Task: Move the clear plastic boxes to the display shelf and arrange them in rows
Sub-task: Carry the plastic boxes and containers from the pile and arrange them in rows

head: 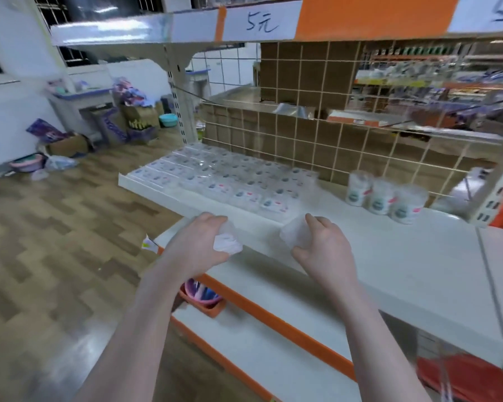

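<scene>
A single wide-angle head view looks forward and down from close above the display shelf [389,256], which crosses the frame's centre and right; the floor [55,242] fills the left, edges visibly curved.

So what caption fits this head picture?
Both hands, left and right, carry clear plastic boxes toward the rows on the display shelf.

2 bare forearms in view, no sleeves, no gloves. Left hand [199,242] and right hand [323,245] bare: no rings, no watch, no wristbands. Fingers blurred, nails unclear.
</scene>
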`<act>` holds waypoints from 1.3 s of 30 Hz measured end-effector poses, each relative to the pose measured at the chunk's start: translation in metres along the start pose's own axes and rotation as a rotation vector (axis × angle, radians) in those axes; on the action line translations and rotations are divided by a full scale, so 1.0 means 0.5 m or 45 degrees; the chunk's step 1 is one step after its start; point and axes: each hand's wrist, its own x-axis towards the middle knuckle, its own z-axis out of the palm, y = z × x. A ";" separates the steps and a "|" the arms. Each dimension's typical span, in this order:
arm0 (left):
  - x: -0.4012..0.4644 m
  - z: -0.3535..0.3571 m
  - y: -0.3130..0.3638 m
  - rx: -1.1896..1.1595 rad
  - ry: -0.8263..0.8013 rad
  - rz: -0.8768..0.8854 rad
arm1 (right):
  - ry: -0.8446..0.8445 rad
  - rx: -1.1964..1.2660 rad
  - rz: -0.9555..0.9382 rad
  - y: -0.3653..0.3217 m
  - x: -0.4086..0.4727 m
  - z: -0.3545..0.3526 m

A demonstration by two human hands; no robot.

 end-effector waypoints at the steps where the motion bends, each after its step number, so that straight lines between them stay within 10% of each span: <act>1: 0.023 -0.009 -0.019 0.011 0.003 -0.005 | -0.008 0.008 0.001 -0.010 0.027 0.008; 14: 0.224 -0.073 -0.239 -0.090 0.032 -0.111 | -0.157 -0.032 -0.069 -0.143 0.256 0.105; 39: 0.586 -0.117 -0.647 -0.104 -0.339 0.572 | -0.307 -0.195 0.483 -0.473 0.522 0.369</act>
